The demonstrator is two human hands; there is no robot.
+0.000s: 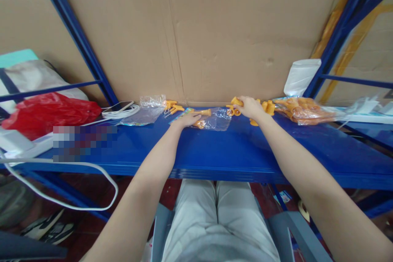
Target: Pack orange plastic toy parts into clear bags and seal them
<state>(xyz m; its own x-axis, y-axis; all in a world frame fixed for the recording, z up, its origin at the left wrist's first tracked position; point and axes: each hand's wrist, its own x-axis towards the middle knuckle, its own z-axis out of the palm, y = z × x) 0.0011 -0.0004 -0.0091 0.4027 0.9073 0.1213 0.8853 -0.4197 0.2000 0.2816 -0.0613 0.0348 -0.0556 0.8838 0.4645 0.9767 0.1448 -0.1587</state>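
My left hand is closed over the left part of a clear plastic bag with a colourful printed end, lying flat on the blue shelf. An orange plastic piece, shaped like a short tube with a flared end, shows by its fingers. My right hand grips another orange plastic piece near the cardboard backing. Small orange rings lie just below that piece. Beside my right wrist stand several more orange pieces, partly hidden by the hand and forearm.
Left of the bag lie orange pieces with small chains, another clear bag and a coiled white cable. A filled bag of orange parts rests at right. Cardboard walls the back; a blue upright rises at left.
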